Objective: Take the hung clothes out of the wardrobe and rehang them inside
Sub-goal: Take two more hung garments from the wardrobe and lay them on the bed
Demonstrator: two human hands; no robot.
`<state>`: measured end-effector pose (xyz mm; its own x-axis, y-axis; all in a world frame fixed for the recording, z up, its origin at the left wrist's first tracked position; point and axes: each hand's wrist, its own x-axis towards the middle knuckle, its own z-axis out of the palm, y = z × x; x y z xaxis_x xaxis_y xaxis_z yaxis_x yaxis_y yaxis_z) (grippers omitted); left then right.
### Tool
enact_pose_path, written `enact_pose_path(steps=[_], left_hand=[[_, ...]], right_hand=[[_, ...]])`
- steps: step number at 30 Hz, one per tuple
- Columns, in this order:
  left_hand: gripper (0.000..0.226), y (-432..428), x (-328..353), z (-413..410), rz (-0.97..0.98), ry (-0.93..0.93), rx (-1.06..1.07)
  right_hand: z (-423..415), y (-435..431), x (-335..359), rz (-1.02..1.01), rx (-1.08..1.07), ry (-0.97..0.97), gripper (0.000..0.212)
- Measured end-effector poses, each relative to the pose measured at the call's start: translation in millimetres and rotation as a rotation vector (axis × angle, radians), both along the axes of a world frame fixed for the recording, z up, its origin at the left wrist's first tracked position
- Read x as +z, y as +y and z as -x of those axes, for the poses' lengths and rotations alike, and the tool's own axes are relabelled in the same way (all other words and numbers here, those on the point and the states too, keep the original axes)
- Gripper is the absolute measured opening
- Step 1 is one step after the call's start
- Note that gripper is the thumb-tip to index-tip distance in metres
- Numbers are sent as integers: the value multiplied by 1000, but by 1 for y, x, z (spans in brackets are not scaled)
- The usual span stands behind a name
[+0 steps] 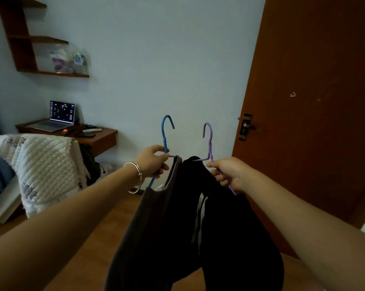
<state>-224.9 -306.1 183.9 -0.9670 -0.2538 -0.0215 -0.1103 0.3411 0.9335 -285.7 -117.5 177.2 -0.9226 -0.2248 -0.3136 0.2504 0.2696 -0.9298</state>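
Clothes [230, 238] centre; laptop [61, 116] on desk [101, 141] left, shelf [51, 72] above; door [314, 101] right.

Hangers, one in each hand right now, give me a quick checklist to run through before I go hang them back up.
1. Left hand grips the blue hanger below its hook: ok.
2. Right hand grips the purple hanger: ok.
3. Both hooks upright, apart, not tangled: ok.
4. Dark grey garment and black garment seated squarely on their hangers: cannot tell, fabric hides the hanger arms.
5. Wardrobe in view to aim for: not ok, only the wall and a door lie ahead.
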Motion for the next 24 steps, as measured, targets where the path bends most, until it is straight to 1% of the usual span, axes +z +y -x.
enact_pose_path(steps=[4, 7, 11, 15, 18, 21, 24], left_hand=[[24, -28, -13, 52, -3, -10, 91], [21, -53, -29, 87, 27, -15, 192], [24, -96, -53, 134, 24, 5, 351], [16, -122, -66, 177, -83, 34, 524], [7, -142, -74, 189, -94, 58, 665], [12, -169, -84, 179, -51, 42, 818], [11, -199, -100, 162, 34, 34, 975]], right_hand=[[64, -34, -15, -28, 80, 10, 19], [115, -65, -28, -62, 164, 30, 19], [184, -114, -43, -67, 309, 64, 20], [242, -157, -47, -92, 473, 83, 16], [279, -198, -46, -85, 564, 88, 20], [299, -249, -53, -69, 681, 82, 21], [303, -307, -72, -69, 790, 76, 21]])
